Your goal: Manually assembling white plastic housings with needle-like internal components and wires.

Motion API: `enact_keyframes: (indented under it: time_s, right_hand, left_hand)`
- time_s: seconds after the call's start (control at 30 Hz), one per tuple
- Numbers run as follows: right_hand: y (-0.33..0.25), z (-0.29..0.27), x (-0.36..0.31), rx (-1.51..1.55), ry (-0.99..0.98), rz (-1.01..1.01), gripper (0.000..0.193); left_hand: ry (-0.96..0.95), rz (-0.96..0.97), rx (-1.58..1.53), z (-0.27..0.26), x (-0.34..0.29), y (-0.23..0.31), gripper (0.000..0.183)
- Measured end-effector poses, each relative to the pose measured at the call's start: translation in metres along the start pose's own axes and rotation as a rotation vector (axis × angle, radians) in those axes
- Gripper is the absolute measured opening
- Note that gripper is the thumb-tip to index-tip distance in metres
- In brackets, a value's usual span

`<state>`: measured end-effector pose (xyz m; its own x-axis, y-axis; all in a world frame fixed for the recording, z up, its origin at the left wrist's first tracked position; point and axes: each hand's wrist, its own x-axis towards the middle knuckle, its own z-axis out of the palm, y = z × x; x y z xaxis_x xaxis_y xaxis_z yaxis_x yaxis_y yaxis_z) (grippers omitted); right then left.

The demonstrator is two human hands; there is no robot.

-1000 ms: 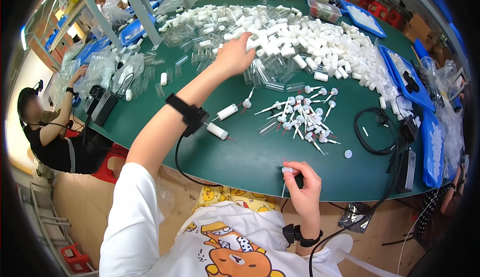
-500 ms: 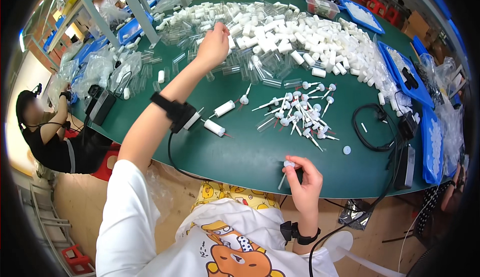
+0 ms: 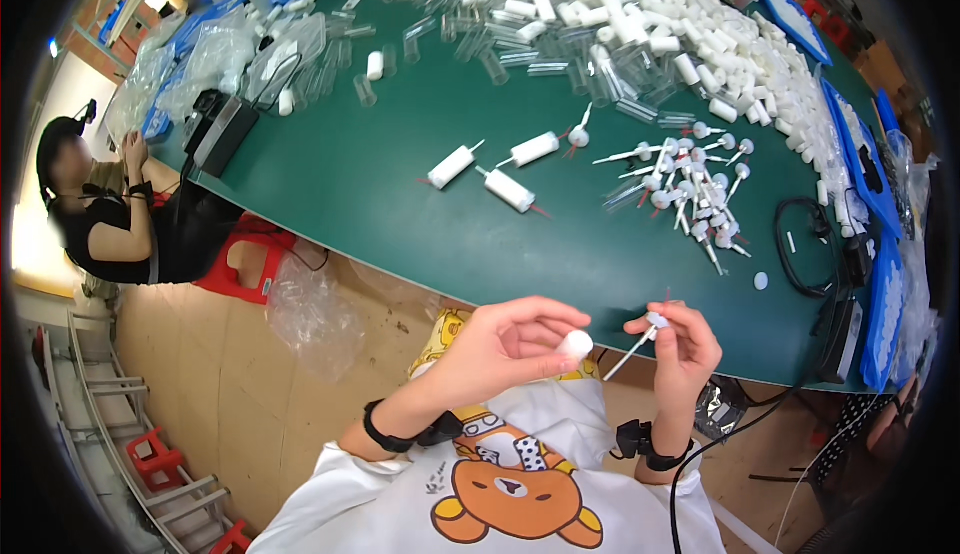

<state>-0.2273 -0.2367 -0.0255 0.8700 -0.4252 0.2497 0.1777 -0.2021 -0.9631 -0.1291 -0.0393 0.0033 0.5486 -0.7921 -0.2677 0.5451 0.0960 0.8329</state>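
Note:
My left hand [image 3: 490,349] is closed around a white cylinder [image 3: 576,345] near the table's front edge, its round end facing my right hand. In my right hand [image 3: 687,342], thumb and fingers pinch a pale round cap with a thin white stem [image 3: 656,323]. The stem slants down toward the cylinder, apart from it. Beyond my hands lie a few white cylinders with thin stems through them, one of them here [image 3: 509,190]. To their right is a loose cluster of similar capped stems [image 3: 700,189], some with red tips.
A large heap of white cylinders [image 3: 640,24] and clear tubes [image 3: 535,59] spreads across the far side of the green table [image 3: 350,194]. Blue trays [image 3: 860,144] line the right side, near a black cable [image 3: 795,274]. At the left, a person [image 3: 100,204] sits beside a black device [image 3: 222,134].
My left hand has come back from the far heap to the front edge, now with a white cylinder. My right hand still holds the capped stem. The view has shifted.

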Motion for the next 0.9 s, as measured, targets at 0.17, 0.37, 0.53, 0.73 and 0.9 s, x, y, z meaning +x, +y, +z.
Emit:
enact_keyframes:
  time_s: [0.17, 0.37, 0.53, 0.73, 0.9]
  right_hand:
    - [-0.004, 0.027, -0.009, 0.058, -0.108, -0.113, 0.022]
    - [-0.009, 0.053, -0.018, 0.07, -0.16, -0.1, 0.019]
    - [-0.014, 0.059, -0.025, 0.142, -0.146, 0.061, 0.019]
    - [-0.015, 0.058, -0.028, 0.128, -0.17, 0.139, 0.021]
    - [-0.016, 0.053, -0.032, 0.283, -0.154, 0.24, 0.021]
  left_hand:
    - [0.046, 0.097, -0.068, -0.021, -0.01, -0.032, 0.031]
    - [0.043, 0.169, -0.107, -0.026, -0.022, -0.025, 0.028]
    - [0.087, 0.147, -0.191, -0.025, -0.025, -0.029, 0.028]
    - [0.043, 0.18, -0.087, -0.029, -0.024, -0.036, 0.021]
    - [0.002, 0.187, -0.061, -0.025, -0.022, -0.037, 0.02]
